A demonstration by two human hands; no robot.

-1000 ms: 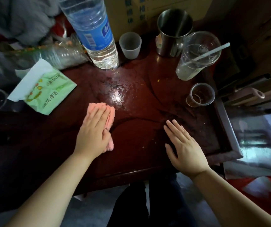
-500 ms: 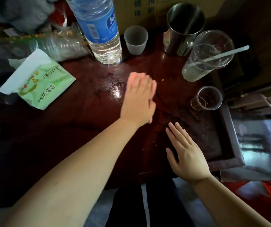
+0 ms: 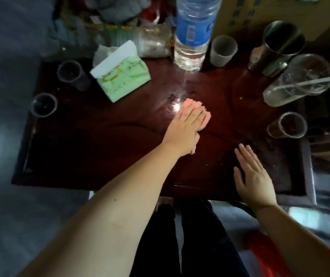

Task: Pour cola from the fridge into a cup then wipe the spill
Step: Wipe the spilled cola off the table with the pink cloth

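Observation:
My left hand (image 3: 187, 126) lies flat on a pink cloth (image 3: 266, 118) in the middle of the dark red wooden table (image 3: 104, 148); only the cloth's edges show around my fingers. A wet shiny patch (image 3: 175, 105) glints just beyond my fingertips. My right hand (image 3: 254, 176) rests palm down, fingers spread, near the table's front edge and holds nothing. A small clear cup (image 3: 288, 125) with a little brown liquid stands at the right edge.
At the back stand a large water bottle (image 3: 193, 35), a small frosted cup (image 3: 223, 50), a steel mug (image 3: 280, 45) and a clear plastic cup with a straw (image 3: 298, 80). A green tissue pack (image 3: 120, 76) and two dark cups (image 3: 71, 73) (image 3: 44, 104) sit at the left.
My left hand swept the cloth from the left of the table to the right and far side, then back a little toward the middle. The right hand stayed put.

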